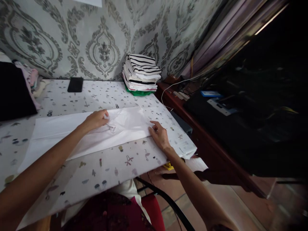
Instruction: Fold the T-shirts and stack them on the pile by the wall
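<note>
A white cloth (127, 120) lies lengthwise on the patterned table (106, 168), wrinkled near its middle. The person's left hand (96, 119) curls over it there; the right hand (159, 134) bends at its right end. Whether either pinches fabric, one cannot quite tell. Folded clothes (141, 74) stand stacked behind.

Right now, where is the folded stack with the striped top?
In the head view's upper middle, the stack stands at the far right corner of the table by the patterned wall, right of the dark flat device and beyond the white cloth.
</note>
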A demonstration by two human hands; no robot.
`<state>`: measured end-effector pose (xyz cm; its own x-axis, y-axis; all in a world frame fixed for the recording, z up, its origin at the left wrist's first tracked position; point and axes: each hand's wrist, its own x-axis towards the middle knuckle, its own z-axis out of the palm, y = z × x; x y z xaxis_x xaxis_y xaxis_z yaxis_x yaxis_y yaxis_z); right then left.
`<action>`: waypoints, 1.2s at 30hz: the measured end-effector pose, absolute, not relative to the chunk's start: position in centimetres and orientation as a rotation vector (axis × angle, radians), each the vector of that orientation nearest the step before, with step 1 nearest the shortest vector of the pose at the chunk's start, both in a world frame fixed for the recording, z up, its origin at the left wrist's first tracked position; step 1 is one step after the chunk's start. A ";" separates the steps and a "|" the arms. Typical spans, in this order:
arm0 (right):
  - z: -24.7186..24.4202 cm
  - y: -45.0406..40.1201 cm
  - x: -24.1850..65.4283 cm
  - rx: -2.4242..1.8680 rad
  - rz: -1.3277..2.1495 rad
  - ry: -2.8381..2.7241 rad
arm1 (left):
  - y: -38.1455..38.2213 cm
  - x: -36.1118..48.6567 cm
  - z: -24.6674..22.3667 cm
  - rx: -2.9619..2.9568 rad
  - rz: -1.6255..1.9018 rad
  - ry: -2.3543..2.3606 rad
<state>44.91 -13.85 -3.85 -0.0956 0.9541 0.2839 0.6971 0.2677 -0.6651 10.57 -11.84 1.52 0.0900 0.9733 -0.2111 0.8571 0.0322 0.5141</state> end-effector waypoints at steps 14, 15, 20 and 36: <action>-3.3 -18.4 41.7 -1.107 0.228 -2.484 | -26.5 2.0 -2.5 2.290 0.567 1.961; -3.6 -18.3 41.6 -1.152 0.223 -2.536 | -27.0 1.2 -3.2 2.284 0.578 1.983; -4.3 -17.7 42.1 -1.247 0.214 -2.651 | -28.4 -0.9 -5.0 2.216 0.592 2.042; -4.1 -11.3 38.1 -1.105 0.252 -2.566 | -32.1 -2.3 -3.0 1.870 0.358 2.336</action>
<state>38.08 -11.32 -4.09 -0.6424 0.7300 0.2333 0.6707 0.6828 -0.2896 -2.35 -32.14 -2.95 -0.2249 0.9732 0.0476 0.9428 0.2050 0.2627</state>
